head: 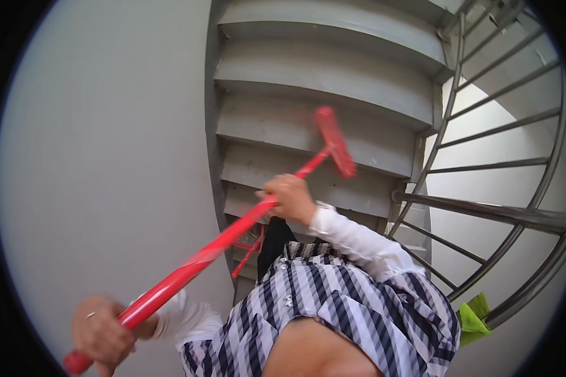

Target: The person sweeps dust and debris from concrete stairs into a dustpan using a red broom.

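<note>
A red broom (226,234) runs diagonally across the view, its slightly blurred red head (336,141) over a grey stair tread (377,136). Near the top end of the handle, at the lower left, my left hand (104,330) is closed around it. My right hand (290,197) grips the handle lower down, a short way from the head. Whether the bristles touch the step cannot be told. Beside my dark trouser leg, a red dustpan (251,246) with a red handle is partly hidden on the steps below.
A smooth grey wall (108,155) borders the stairs at left. Curved metal railings (488,167) with a thick handrail stand at right. A lime-green cloth (473,320) hangs on the rail at the lower right. Curved grey steps (330,56) fill the upper middle.
</note>
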Available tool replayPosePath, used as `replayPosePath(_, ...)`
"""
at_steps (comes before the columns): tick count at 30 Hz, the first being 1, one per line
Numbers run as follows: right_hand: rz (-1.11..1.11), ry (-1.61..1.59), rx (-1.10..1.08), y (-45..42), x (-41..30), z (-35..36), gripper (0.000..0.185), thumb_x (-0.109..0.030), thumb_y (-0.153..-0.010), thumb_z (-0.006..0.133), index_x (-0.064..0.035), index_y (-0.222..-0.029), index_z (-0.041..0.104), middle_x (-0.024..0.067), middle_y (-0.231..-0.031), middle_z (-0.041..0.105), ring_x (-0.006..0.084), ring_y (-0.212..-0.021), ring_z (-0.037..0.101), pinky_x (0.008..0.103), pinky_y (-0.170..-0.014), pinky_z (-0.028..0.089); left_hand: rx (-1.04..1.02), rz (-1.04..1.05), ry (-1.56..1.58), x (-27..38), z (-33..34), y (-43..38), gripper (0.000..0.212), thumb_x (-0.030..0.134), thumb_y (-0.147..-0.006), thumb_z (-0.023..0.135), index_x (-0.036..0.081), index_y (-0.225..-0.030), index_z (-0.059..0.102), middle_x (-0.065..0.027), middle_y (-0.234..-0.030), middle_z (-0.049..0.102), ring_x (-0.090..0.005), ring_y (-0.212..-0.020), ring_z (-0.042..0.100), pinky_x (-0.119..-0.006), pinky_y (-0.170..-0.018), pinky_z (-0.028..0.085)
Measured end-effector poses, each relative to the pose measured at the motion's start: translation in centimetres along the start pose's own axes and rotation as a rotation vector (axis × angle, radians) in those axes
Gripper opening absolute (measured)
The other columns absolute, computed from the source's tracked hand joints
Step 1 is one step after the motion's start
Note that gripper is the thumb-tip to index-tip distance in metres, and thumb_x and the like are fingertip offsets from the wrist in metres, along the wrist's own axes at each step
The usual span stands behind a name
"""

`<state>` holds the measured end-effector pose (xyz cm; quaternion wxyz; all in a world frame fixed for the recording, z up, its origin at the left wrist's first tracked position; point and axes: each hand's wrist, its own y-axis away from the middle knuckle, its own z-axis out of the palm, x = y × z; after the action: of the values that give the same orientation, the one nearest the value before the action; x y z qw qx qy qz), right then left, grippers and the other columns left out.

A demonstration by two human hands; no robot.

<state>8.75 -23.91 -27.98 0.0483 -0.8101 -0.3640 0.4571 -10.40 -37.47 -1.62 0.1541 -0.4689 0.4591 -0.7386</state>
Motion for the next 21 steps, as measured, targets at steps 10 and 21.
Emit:
replayPosePath(10,0.185,0.155,0.063,-0.3,12.2,1.7,0.023,-0.024,-0.074,0.060,-0.0050,-0.061,0.056,0.0134,-0.062,0.057,0.0328,-0.065,0.056,0.0423,-0.060,0.042,0.487,-0.204,-0.391,-10.5,-1.0,4.3,0.030,0.007,-0.076,0.041,0.010,-0.050,0.025,0.0003,-0.041,0.031,-0.0107,-0.036,0.031,-0.025,-0.040,0.031)
replayPosePath(21,-0.099,-0.236,-0.017,-9.4,0.9,8.6,0.008,-0.012,-0.066,0.057,-0.0045,-0.061,0.057,0.0164,-0.063,0.057,0.0356,-0.064,0.056,0.0441,-0.060,0.043,0.401,0.084,-0.724,-1.2,3.6,1.4,0.032,0.010,-0.078,0.047,0.014,-0.053,0.028,0.0016,-0.044,0.031,-0.0070,-0.038,0.029,-0.019,-0.041,0.028)
